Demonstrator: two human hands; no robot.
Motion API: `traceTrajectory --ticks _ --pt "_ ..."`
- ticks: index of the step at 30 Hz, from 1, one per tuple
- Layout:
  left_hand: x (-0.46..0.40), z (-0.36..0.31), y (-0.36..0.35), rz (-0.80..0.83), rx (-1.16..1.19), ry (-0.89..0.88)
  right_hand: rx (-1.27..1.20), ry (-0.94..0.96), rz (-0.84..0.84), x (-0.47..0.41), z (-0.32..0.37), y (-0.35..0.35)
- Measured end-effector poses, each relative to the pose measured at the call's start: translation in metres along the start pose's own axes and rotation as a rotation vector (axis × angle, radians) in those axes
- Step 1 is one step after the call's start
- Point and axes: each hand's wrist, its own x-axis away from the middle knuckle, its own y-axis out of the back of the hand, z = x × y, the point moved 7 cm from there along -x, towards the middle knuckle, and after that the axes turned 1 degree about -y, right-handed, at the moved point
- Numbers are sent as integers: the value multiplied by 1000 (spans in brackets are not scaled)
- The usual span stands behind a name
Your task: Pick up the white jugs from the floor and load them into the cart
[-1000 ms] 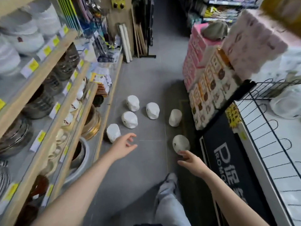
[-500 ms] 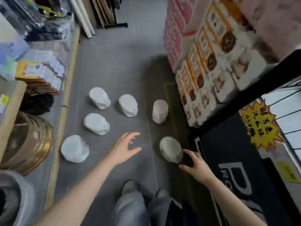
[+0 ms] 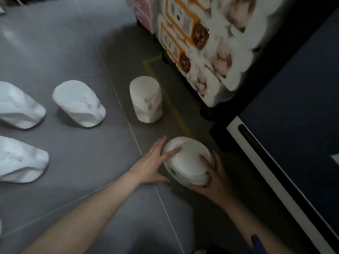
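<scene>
Head view: nearest white jug [image 3: 187,162] on the floor [image 3: 73,180], framed by both hands.
Left hand [image 3: 152,163] spread flat against its side, right hand [image 3: 213,177] cupped round the lower rim; grip loose, not yet lifting. Could slip on the smooth shell or knock the upright jug [image 3: 145,99] nearby.

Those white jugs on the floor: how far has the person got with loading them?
Nothing looks loaded yet; no cart interior shows here. In hand: the left hand and right hand are closing on either side of the nearest jug, which looks to be on the floor. Left: that one, the jug behind it, and three more jugs on the left.
</scene>
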Motion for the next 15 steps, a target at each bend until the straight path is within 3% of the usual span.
traceTrajectory --ticks 7,15 --pt "-29 2 -11 -163 216 -79 -50 125 -132 -7 4 -6" --pt "-10 26 -4 -248 331 -5 1 230 -69 -34 27 -10"
